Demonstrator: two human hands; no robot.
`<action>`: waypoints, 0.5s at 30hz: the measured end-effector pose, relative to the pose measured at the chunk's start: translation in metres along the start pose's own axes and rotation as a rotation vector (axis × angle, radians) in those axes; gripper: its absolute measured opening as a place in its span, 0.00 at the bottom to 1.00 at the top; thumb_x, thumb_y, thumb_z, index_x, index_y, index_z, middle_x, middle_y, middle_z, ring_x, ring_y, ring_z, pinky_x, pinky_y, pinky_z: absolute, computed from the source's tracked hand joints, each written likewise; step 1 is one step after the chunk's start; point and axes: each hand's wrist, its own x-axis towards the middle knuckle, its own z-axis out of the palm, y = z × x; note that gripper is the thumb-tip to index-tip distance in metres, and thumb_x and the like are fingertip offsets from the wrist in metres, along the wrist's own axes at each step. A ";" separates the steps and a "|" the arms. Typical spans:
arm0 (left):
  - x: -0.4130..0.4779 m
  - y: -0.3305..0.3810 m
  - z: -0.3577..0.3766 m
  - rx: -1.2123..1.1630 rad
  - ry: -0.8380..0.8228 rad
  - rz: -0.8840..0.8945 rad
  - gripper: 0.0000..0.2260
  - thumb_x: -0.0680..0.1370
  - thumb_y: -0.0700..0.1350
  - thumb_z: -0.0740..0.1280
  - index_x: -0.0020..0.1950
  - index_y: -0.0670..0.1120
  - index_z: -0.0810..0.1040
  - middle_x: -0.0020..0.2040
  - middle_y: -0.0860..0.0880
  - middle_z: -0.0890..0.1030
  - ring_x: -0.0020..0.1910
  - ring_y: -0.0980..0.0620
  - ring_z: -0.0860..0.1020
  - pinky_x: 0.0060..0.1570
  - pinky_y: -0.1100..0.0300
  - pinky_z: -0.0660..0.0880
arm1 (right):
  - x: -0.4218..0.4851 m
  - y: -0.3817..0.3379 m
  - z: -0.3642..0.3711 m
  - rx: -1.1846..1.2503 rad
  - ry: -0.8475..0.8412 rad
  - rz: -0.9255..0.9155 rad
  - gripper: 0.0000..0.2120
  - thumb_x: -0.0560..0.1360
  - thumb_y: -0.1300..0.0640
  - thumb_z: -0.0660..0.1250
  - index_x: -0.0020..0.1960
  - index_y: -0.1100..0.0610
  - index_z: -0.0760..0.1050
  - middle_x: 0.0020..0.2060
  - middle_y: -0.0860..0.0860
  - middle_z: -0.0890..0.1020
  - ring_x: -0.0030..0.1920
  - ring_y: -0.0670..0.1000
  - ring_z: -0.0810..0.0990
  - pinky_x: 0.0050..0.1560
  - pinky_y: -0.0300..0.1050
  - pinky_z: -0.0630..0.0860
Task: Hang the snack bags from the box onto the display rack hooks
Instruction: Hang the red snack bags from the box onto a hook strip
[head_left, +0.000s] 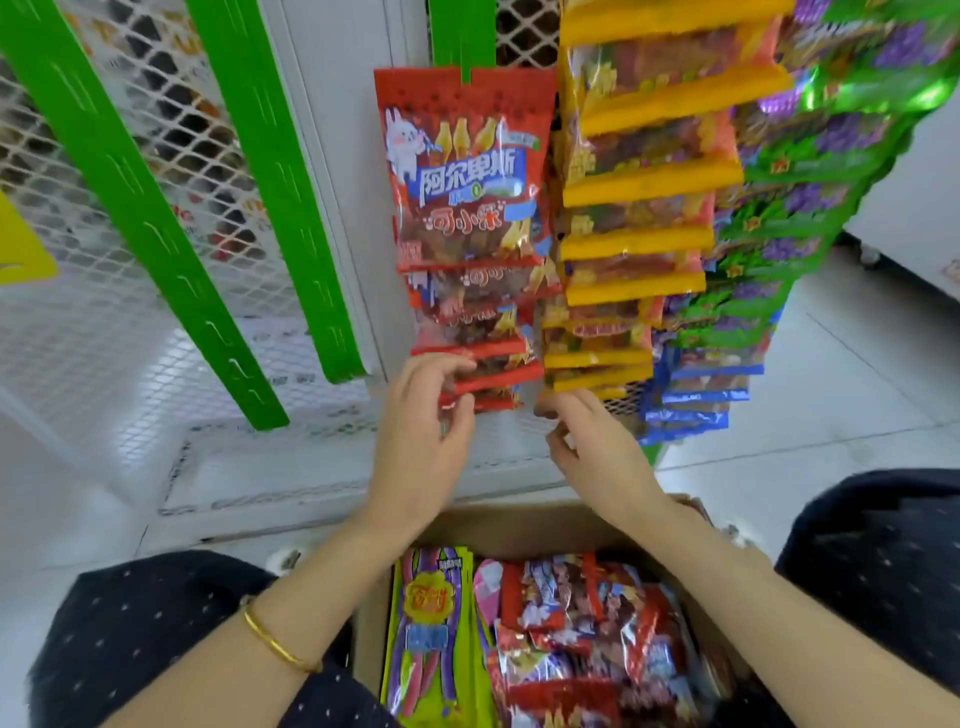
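Observation:
A column of red snack bags hangs from a green hook strip on the white mesh rack. My left hand pinches the lowest red bags at the bottom of that column. My right hand hovers just right of them with curled fingers, holding nothing that I can see. Between my knees the open cardboard box holds more red bags and yellow-green bags.
Two bare green hook strips slant down the mesh at left. Filled columns of orange-topped bags, green-purple bags and blue bags hang at right. White floor lies beyond; my dark-trousered knees flank the box.

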 end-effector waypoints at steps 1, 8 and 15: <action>-0.012 -0.009 0.010 0.000 -0.088 -0.049 0.12 0.76 0.35 0.64 0.57 0.46 0.75 0.49 0.58 0.71 0.48 0.60 0.71 0.50 0.68 0.67 | -0.012 0.017 0.018 0.013 -0.189 0.077 0.13 0.75 0.64 0.64 0.59 0.57 0.73 0.55 0.54 0.75 0.51 0.55 0.77 0.48 0.50 0.74; -0.036 -0.050 0.041 0.056 -0.413 -0.212 0.10 0.76 0.37 0.63 0.57 0.44 0.75 0.55 0.49 0.75 0.46 0.57 0.73 0.43 0.75 0.65 | -0.075 0.058 0.104 0.144 -0.886 0.232 0.15 0.73 0.57 0.70 0.59 0.61 0.77 0.54 0.55 0.80 0.54 0.52 0.77 0.56 0.41 0.71; -0.036 -0.058 0.045 0.074 -0.470 -0.296 0.09 0.76 0.36 0.63 0.54 0.45 0.77 0.54 0.47 0.76 0.46 0.56 0.75 0.43 0.80 0.64 | -0.104 0.058 0.132 0.014 -1.319 0.044 0.10 0.72 0.53 0.71 0.44 0.60 0.78 0.39 0.53 0.78 0.42 0.53 0.75 0.44 0.44 0.70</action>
